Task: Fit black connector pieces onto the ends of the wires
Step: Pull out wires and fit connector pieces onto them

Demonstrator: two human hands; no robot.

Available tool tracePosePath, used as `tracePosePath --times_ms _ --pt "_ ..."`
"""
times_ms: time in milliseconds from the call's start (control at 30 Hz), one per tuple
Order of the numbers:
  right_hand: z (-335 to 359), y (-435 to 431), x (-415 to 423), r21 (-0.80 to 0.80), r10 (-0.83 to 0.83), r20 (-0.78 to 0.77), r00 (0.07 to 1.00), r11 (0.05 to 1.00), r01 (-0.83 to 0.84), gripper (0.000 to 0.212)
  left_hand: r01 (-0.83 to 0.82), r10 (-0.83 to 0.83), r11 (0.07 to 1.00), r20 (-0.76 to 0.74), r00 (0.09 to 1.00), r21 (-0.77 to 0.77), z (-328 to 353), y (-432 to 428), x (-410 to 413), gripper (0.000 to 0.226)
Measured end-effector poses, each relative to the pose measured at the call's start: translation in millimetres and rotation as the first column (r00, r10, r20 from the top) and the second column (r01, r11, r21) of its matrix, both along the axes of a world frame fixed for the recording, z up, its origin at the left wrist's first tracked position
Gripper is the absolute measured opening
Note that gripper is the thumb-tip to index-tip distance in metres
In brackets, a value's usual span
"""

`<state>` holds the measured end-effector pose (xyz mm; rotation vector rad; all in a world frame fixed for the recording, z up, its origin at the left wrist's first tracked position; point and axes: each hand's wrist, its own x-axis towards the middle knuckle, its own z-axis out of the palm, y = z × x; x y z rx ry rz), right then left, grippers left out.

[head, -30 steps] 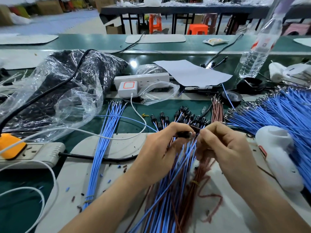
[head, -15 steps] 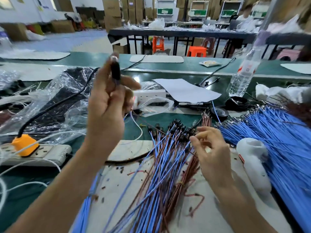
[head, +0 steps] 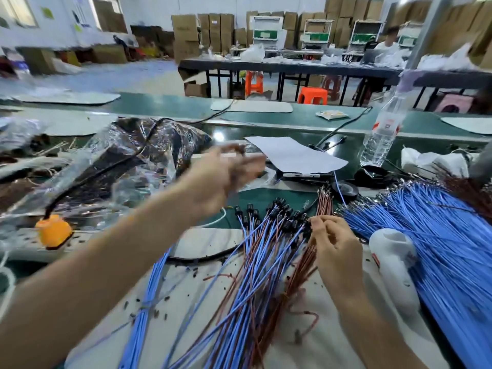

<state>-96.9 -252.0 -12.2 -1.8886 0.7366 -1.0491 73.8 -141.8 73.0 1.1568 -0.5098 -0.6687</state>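
Observation:
A bundle of blue and brown wires [head: 255, 275] lies fanned on the pale mat, with several black connectors [head: 282, 211] fitted on its far ends. My right hand [head: 335, 249] rests on the bundle's right side, fingers curled, fingertips pinching a wire end among the connectors. My left hand [head: 223, 177] is raised above the table and badly blurred, fingers reaching right. A dark bit shows at its fingertips; whether it holds anything is unclear.
A big pile of blue wires [head: 439, 235] fills the right, with a white hand tool [head: 394, 262] beside it. Loose blue wires [head: 149, 288] lie left. A plastic bag [head: 119, 161], power strip with orange plug [head: 53, 230], paper sheet [head: 292, 155] and water bottle [head: 383, 131] stand behind.
My left hand left the bundle, lifted a black connector high, and has now swung forward and right, blurred. My right hand stayed at the connector ends.

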Motion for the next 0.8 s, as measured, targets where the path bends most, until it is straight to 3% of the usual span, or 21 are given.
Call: tracePosePath --times_ms 33,67,133,167,233,333,400,500,600,800 --pt "1 -1 0 0.0 -0.012 0.006 1.0 1.0 0.012 0.021 0.013 -0.01 0.995 -0.038 0.999 0.101 -13 -5 -8 0.032" --pt "1 -1 -1 -0.002 -0.018 -0.003 1.0 1.0 0.018 0.014 -0.002 -0.015 0.969 0.065 0.998 0.245 -27 -7 -16 0.038" --pt "-2 -4 0 -0.036 -0.019 -0.094 0.995 0.999 0.016 0.007 -0.131 -0.117 0.859 0.439 0.891 0.495 -61 -16 -30 0.059" --pt "-5 -5 0 -0.074 -0.031 -0.158 0.987 0.997 0.019 0.008 -0.201 -0.171 0.823 0.569 0.805 0.532 -71 -18 -31 0.066" --pt "-10 -10 0 -0.124 -0.068 -0.266 0.962 0.992 0.036 0.017 -0.252 -0.255 0.795 0.681 0.687 0.552 -74 -18 -26 0.072" --pt "-13 -19 -2 -0.093 -0.094 -0.415 0.905 0.994 0.061 0.021 -0.256 -0.357 0.78 0.742 0.567 0.571 -70 -20 -27 0.068" --pt "-12 -23 -4 -0.082 -0.098 -0.482 0.871 0.994 0.066 0.015 -0.276 -0.351 0.811 0.805 0.478 0.516 -66 -22 -34 0.053" --pt "-9 -25 -4 -0.07 -0.108 -0.517 0.849 0.994 0.084 0.028 -0.221 -0.345 0.869 0.861 0.374 0.444 -65 -27 -53 0.023" --pt "-4 -25 -3 -0.046 -0.112 -0.522 0.846 0.994 0.103 0.021 -0.203 -0.441 0.845 0.86 0.257 0.494 -75 -32 -71 0.015" --pt "-1 -27 -7 0.1 -0.085 -0.411 0.908 0.985 0.138 0.027 -0.25 -0.549 0.741 0.777 0.307 0.623 -79 -25 -77 0.02"
